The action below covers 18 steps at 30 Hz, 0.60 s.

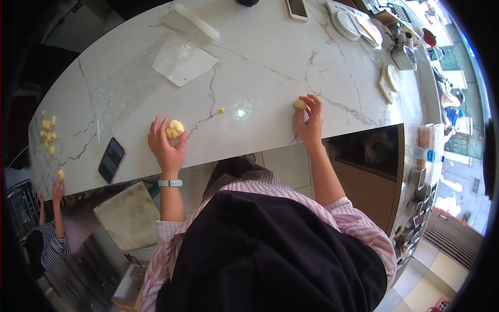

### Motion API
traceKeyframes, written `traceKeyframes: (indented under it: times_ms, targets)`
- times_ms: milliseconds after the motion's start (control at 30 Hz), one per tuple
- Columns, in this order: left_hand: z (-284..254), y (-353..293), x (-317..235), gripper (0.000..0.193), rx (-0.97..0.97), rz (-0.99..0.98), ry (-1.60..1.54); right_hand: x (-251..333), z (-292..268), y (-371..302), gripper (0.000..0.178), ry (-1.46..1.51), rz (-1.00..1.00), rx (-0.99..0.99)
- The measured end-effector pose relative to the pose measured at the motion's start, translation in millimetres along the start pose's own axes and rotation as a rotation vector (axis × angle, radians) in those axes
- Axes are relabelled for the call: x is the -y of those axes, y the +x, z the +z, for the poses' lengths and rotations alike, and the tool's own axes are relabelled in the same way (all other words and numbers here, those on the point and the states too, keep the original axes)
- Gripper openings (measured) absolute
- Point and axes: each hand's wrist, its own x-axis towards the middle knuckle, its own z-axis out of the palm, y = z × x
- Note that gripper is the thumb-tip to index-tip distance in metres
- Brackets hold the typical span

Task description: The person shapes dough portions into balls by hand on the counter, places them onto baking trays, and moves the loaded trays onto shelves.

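Observation:
On the marble table, my left hand point(166, 151) is curved around a lumpy yellow piece of dough point(175, 129), with the thumb and index finger at its sides. A watch with a pale band point(170, 183) is on that wrist. Farther right, my right hand point(311, 122) holds a small, smooth, pale yellow piece of dough point(300, 104) between thumb and fingers, at the tabletop. A tiny yellow dough bit point(221, 111) lies on the table between my hands.
A phone point(112, 160) lies left of my left hand. Beyond are a translucent white scraper sheet point(184, 61), a white roll point(196, 22) and another phone point(298, 9). Scales point(390, 82) stand right. At far left, another person's hand point(58, 190) touches dough near several yellow pieces point(48, 135).

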Motion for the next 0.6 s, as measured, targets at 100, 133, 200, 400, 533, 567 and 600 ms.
traceKeyframes:
  times_ms: [100,133,200,400,533,567,600]
  targets:
    - [2,1,-3,0.057,-0.004,0.008,-0.036,21,10,1,0.052,0.168,0.190,0.010]
    - [2,0,-3,0.057,-0.006,0.005,-0.067,28,18,-1,0.053,0.051,0.180,0.198]
    - [0,0,-3,0.057,-0.007,0.000,-0.095,31,29,-4,0.053,-0.272,0.067,0.490]
    - [0,-2,-10,0.053,-0.180,-0.048,-0.175,19,53,3,0.039,0.263,0.087,0.318]
    - [0,-8,-1,0.046,-0.247,-0.106,-0.155,7,31,-17,0.025,-0.006,-0.169,0.621]
    - [1,-9,-3,0.043,-0.233,-0.111,-0.168,-6,24,-9,0.021,-0.123,-0.269,0.529]
    - [0,-11,-2,0.043,-0.232,-0.118,-0.165,-7,25,10,0.018,-0.348,-0.296,0.475]
